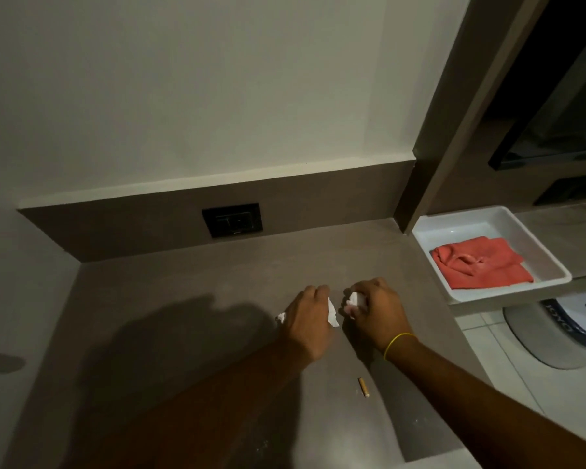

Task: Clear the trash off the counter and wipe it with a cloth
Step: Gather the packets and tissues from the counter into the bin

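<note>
A home utility nook: grey counter point(190, 275) with wall socket point(232, 220), tiled floor point(508, 377), white appliance point(569, 330) beside it.

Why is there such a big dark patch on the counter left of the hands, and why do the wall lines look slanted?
Head view: the room is dim, lit from the right, so the left hand and right hand cast a broad shadow leftwards over the counter; the red cloth in its white tray looks brightest; the wide-angle lens tilts the edges.
</note>
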Available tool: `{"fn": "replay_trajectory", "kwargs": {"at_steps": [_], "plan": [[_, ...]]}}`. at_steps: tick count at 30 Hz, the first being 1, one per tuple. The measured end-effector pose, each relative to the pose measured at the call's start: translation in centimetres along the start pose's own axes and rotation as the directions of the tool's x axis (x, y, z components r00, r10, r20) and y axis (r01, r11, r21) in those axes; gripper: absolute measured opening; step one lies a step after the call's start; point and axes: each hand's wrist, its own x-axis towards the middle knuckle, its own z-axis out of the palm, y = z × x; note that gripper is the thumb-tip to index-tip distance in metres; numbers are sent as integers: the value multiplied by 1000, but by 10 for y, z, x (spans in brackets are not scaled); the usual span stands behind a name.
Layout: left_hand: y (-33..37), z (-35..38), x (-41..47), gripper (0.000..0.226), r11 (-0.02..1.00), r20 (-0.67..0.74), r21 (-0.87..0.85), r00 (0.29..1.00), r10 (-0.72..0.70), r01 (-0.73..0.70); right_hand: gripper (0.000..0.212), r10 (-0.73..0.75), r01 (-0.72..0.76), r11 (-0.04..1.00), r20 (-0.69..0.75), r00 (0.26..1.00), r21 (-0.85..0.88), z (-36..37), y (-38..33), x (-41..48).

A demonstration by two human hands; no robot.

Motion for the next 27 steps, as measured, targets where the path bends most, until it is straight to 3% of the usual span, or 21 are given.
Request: {"fn": "replay_trajectory", "kwargs": {"at_steps": [6,9,11,14,17,19,22,27], "plan": [[15,25,-4,35,990,-87,107,993,-80,90,25,74,-63,990,-85,994,124,3,21,-19],[23,17,-5,30,991,-62,55,991,-116,119,25,69,-57,987,-77,995,152,-1,23,-32],[29,10,-13,27,982,-102,-58,978,-183,177,22,70,-57,981,-65,995,183,-9,21,-40],[51,-3,-39,18,899,-156,-369,937,-311,237,17,50,-31,975,-80,996,222,-28,17,-59],[81,-10,-79,13,710,-16,-614,894,-449,345,12,14,19,964,-123,992,267,-50,13,-101],[90,8,-105,13,616,63,-684,873,-483,390,12,11,32,949,-135,991,314,-64,13,-140],[105,38,-160,23,609,144,-657,866,-478,445,28,8,34,945,-126,992,324,-69,30,-199],[108,120,-230,31,611,266,-589,841,-471,529,28,131,-147,964,83,988,223,-1,115,-279]]}}
